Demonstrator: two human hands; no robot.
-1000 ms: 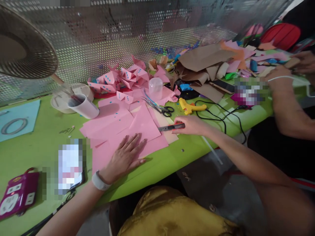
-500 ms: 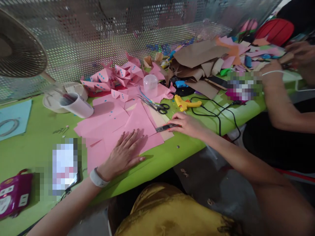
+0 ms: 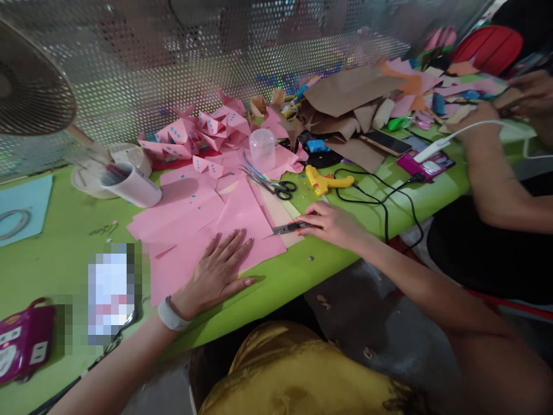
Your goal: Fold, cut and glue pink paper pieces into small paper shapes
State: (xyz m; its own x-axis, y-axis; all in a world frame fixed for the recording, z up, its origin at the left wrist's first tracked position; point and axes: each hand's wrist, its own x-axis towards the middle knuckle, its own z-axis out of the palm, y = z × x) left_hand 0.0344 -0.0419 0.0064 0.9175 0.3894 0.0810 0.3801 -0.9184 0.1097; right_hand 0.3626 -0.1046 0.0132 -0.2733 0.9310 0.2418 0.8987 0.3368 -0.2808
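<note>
My left hand (image 3: 220, 270) lies flat, fingers spread, on a stack of pink paper sheets (image 3: 203, 222) on the green table (image 3: 64, 259). My right hand (image 3: 334, 223) grips a utility knife (image 3: 290, 227) whose blade end rests at the right edge of the pink sheets. Black-handled scissors (image 3: 276, 187) lie just beyond the knife, and a yellow glue gun (image 3: 326, 181) with a black cord sits to their right.
A pile of folded pink pieces with blue dots (image 3: 203, 135), a clear cup (image 3: 262, 148) and a tipped white cup (image 3: 129, 184) stand behind the sheets. A fan (image 3: 30, 86) is at far left. Another person's arm (image 3: 496, 167) works among brown paper (image 3: 349, 95) at right. A purple power strip (image 3: 23, 340) lies near left.
My right hand with the knife has shifted slightly toward the pink sheets. My left hand stays pressed on the paper. The view has drifted a little.
</note>
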